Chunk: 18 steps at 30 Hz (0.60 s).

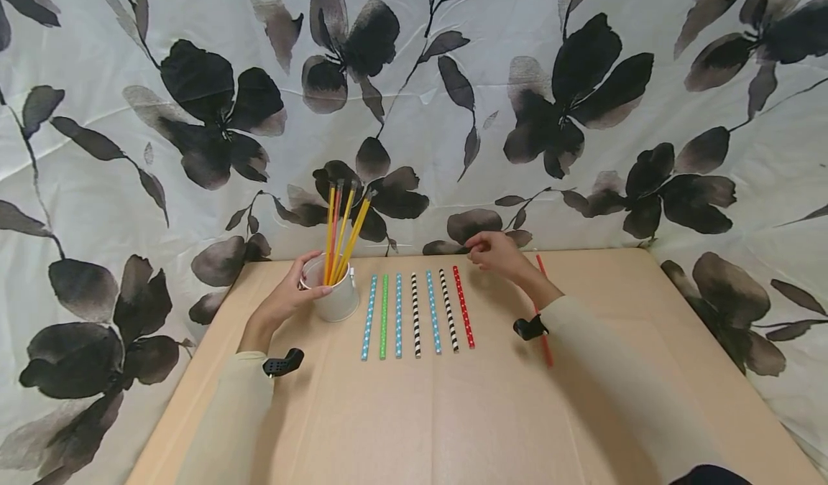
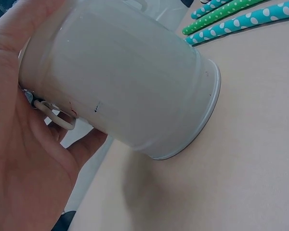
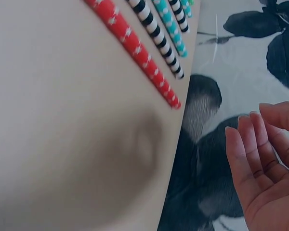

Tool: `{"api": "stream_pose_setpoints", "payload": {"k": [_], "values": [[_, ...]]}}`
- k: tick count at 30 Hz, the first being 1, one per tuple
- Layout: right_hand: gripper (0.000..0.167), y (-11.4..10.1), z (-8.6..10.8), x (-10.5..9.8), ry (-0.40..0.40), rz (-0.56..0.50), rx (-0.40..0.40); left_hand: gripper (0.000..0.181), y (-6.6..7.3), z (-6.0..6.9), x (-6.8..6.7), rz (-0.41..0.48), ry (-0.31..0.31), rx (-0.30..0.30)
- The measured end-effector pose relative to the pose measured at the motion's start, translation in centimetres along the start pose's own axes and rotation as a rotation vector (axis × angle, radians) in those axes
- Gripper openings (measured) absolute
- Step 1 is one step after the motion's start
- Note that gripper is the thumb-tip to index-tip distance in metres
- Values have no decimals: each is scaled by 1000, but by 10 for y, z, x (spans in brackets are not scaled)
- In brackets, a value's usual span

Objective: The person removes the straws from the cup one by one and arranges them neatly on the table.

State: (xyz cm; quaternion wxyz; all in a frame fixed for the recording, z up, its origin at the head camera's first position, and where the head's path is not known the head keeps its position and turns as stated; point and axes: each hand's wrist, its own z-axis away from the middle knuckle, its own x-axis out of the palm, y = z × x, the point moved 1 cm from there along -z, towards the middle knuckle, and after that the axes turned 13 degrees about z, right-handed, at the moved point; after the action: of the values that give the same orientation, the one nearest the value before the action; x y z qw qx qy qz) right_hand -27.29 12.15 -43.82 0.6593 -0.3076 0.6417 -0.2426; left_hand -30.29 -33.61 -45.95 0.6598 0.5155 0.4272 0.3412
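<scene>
My left hand (image 1: 287, 298) grips a white metal pail (image 1: 339, 304) around its rim, thumb on the near side. A small looped handle shows against the palm in the left wrist view. Several yellow pencils (image 1: 354, 233) and a reddish one (image 1: 338, 226) stand in the pail, leaning right. My right hand (image 1: 498, 253) hovers near the table's far edge, fingers loosely bent and holding nothing. The nearest thing to it is a red straw with white stars (image 1: 463, 307), apart from the fingers. Whether the pail's base touches the table, I cannot tell.
Left of the red straw lie striped black-and-white straws (image 1: 449, 311), blue dotted straws (image 1: 369, 317) and a green dotted straw (image 1: 384, 317) in a row. A thin red stick (image 1: 548, 348) lies partly under my right forearm. Floral cloth (image 1: 414, 111) hangs behind the table (image 1: 414, 427).
</scene>
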Motion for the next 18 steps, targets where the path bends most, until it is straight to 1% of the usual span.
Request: {"api": "stream_pose_setpoints", "payload": {"k": [5,8,12,18], "values": [[24,-16,-3,15,-2,-23,-43,92,-1,3,0,-9,-1,42],[22,-26,-6,25,6,-27,-77,92,-1,5,1,23,-14,63],[19,-40,-11,37,6,-51,-110,93,-3,8,3,60,-29,75],[21,-61,-16,57,-19,-129,-124,91,-5,12,5,55,-16,76]]}}
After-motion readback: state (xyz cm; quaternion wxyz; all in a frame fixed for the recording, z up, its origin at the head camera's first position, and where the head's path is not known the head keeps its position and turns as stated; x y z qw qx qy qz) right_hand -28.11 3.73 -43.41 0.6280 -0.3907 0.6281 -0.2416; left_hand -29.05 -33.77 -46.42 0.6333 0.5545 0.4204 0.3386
